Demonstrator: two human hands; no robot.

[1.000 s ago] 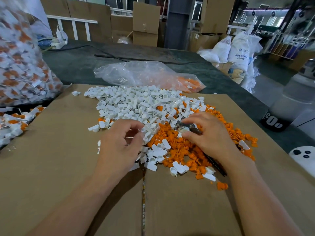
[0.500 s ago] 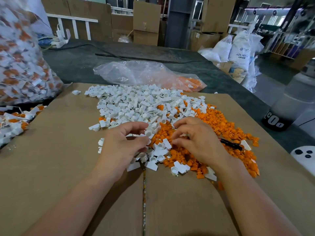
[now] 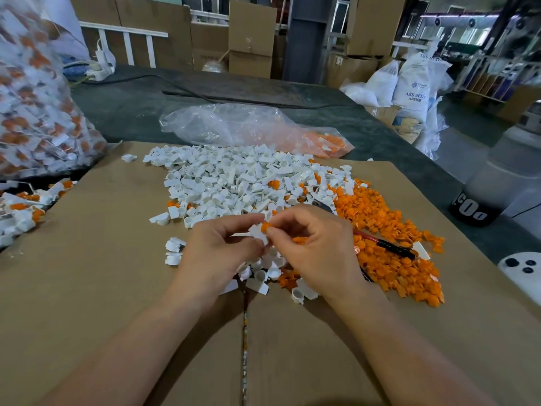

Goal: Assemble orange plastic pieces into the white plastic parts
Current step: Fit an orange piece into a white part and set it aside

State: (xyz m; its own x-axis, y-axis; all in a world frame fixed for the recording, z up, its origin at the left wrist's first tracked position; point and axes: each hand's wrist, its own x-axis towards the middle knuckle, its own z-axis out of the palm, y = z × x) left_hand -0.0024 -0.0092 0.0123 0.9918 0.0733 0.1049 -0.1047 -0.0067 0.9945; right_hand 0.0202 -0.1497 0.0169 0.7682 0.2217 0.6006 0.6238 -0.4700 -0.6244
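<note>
1. Cardboard surface: bare at the left and along the near edge; heaps cover its far-right part.
2. Bags, two: clear bag beyond the far edge, some orange bits in its right end; large bag at far left, packed with white-and-orange parts.
3. Loose heaps, two, too many to count: white parts; orange pieces adjoining on the right.
4. Hands, together over the heaps' near edge: left hand pinches one white part; right hand pinches one orange piece against it.
</note>
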